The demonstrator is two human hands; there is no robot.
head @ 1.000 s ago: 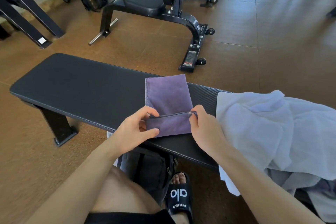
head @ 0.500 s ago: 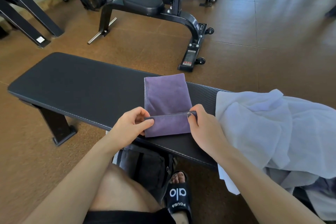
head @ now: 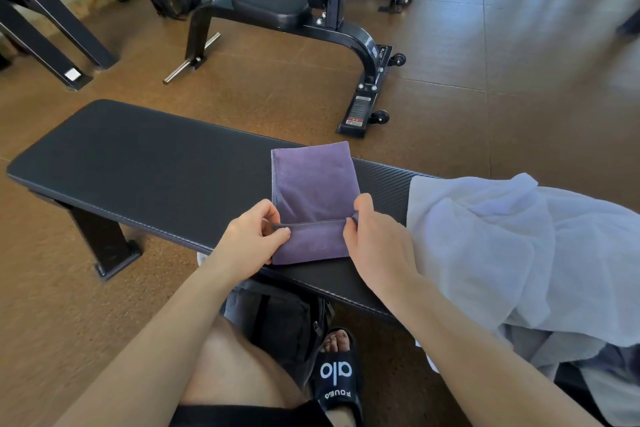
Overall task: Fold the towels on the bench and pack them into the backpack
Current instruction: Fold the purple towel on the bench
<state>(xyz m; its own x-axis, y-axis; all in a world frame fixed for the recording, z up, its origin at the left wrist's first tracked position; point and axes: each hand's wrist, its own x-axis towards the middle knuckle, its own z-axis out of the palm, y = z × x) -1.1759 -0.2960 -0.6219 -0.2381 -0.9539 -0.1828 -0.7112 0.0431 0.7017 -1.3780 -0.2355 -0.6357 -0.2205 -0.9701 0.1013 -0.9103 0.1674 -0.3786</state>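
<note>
Black padded desk runs across the view; its left part carries nothing that shows. Purple towel lies mid-desk, already narrowed to a strip, near end turned up over itself so the raised edge runs between the two hands. Judged from this: purple towel is mid-fold, one more fold probably left, not yet packed.

Left hand at the towel's left side, thumb and fingers curled, pinching the left end of the raised edge. Forearm comes in from bottom left, wrist low over the desk's near edge.

Backpack, dark grey, sits on the floor under the desk by the person's knee and a black slide sandal. Can't tell if it is open or if any towel is in it.

Right hand mirrors the left, thumb and fingertips pinching the right end of the same edge, palm turned inward, forearm from bottom right.

Far right: white towel heaped loose over the desk end, unfolded, with grey cloth under it hanging off the edge. Those are left to fold and pack, so the task looks early.
</note>
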